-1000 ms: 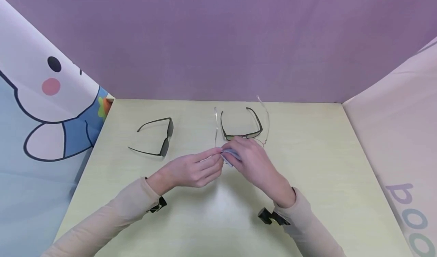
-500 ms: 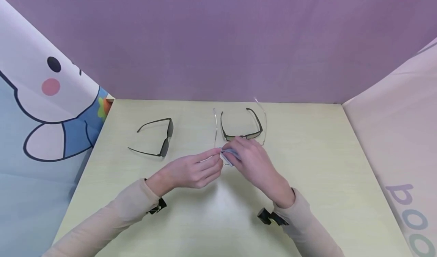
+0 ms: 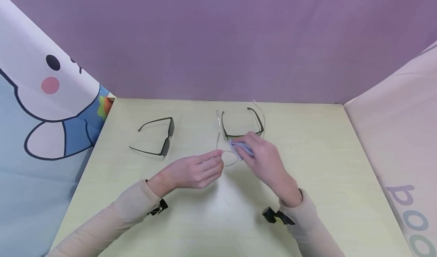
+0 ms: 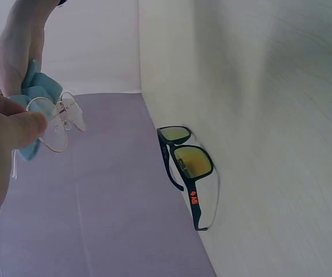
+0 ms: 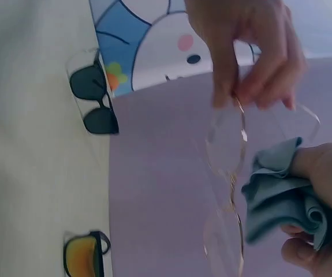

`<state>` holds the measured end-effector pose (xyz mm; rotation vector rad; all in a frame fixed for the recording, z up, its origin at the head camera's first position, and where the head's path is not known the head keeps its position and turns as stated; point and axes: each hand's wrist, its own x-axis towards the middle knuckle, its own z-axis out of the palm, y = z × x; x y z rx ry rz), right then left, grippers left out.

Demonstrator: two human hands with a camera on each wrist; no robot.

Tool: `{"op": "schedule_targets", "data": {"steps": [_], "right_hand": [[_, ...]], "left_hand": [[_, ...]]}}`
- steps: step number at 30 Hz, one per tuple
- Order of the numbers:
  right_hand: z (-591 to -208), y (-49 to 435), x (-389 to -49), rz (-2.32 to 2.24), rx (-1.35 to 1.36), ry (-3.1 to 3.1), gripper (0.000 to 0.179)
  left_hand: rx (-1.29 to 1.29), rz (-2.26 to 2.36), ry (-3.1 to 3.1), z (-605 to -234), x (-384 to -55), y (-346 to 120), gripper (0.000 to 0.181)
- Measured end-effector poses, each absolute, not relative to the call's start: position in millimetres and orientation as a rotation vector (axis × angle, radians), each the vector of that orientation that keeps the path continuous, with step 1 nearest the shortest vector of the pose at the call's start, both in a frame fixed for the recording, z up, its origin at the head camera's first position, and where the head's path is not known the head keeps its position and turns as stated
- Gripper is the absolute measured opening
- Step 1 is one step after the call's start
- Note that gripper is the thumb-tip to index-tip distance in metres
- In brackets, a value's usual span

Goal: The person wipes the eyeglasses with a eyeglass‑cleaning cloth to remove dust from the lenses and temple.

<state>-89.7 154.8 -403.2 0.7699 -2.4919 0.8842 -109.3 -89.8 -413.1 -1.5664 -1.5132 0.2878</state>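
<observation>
My left hand (image 3: 194,171) pinches the rim of thin wire-framed eyeglasses (image 3: 230,165) by one lens, between thumb and fingers. The glasses hang above the table, their clear temples pointing away from me. In my right hand (image 3: 264,159) is a bunched blue cloth (image 5: 287,196), gripped between thumb and fingers. In the right wrist view the cloth is beside the glasses, near the bridge. The left wrist view shows the cloth (image 4: 41,92) behind the near lens; whether it touches cannot be told.
Black-framed glasses with yellowish lenses (image 4: 193,163) lie on the table (image 3: 324,154) behind my hands. Dark sunglasses (image 3: 165,146) lie to the left, temples unfolded. A purple backdrop (image 3: 218,44) rises along the table's far edge, with printed cloth (image 3: 51,105) on the left.
My right hand has moved the cloth to the right, away from my left fingers, uncovering the held lens. The left hand stays nearly still; the glasses have tilted slightly.
</observation>
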Motion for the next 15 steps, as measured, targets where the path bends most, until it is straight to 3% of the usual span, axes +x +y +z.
{"op": "schedule_targets", "data": {"steps": [6,15], "right_hand": [[-405.3,179.6,-93.6,0.87,0.6,-2.415,0.015],[-416.1,179.6,-91.6,0.605,0.593,-2.442,0.014]], "left_hand": [[-1.577,0.301,-1.522,-412.8,-107.6,-93.6,0.024],[-1.572,0.335,-1.469,-410.2,-105.8,-94.3,0.024]]}}
